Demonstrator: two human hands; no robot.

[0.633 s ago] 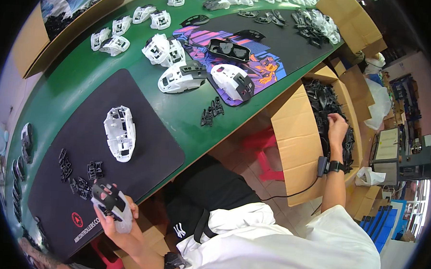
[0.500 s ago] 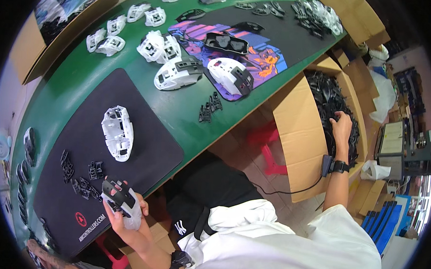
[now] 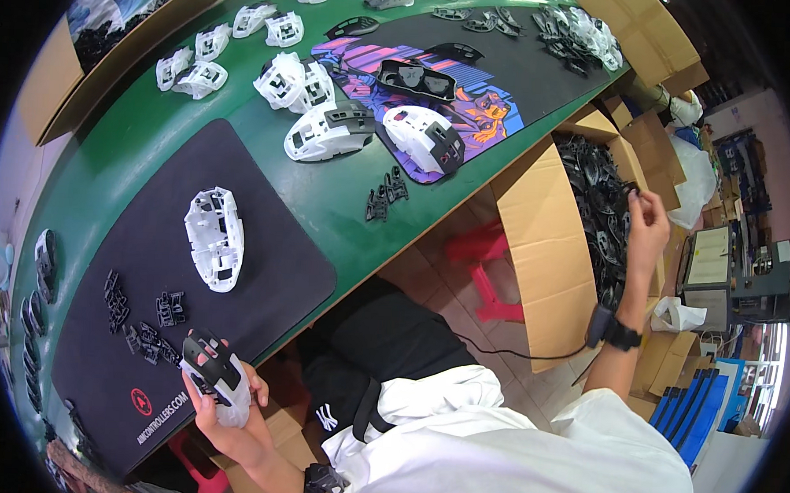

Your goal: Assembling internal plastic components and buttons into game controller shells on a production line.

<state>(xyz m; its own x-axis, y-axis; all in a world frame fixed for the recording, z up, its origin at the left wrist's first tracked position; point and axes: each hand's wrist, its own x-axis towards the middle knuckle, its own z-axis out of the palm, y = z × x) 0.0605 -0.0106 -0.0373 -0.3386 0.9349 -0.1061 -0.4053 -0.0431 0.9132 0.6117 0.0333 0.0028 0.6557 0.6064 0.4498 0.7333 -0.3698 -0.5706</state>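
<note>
My left hand (image 3: pixel 237 429) is closed round a black-and-white computer mouse shell (image 3: pixel 220 367) above the near edge of the black desk mat (image 3: pixel 275 272). My right hand (image 3: pixel 650 224) is over the far right side of an open cardboard box (image 3: pixel 545 244) full of black plastic parts (image 3: pixel 598 202). Its fingertips are pinched on a small dark part (image 3: pixel 632 188), seen only in part. On the mat, a white mouse shell (image 3: pixel 215 239) lies with its hollow inside up. Small black clips (image 3: pixel 170 309) lie in groups close to my left hand.
Two more black-and-white mouse shells (image 3: pixel 329 132) rest by a patterned mat (image 3: pixel 497 119). White shells (image 3: pixel 199 79) and dark shells (image 3: pixel 45 266) line the green table (image 3: pixel 166 140). Right of my legs stands a red stool (image 3: pixel 490 295). A black cable (image 3: pixel 518 351) runs to my right wrist.
My right hand has risen from among the black parts and moved slightly right, its fingers now pinched together. My left hand still holds the mouse shell in nearly the same place.
</note>
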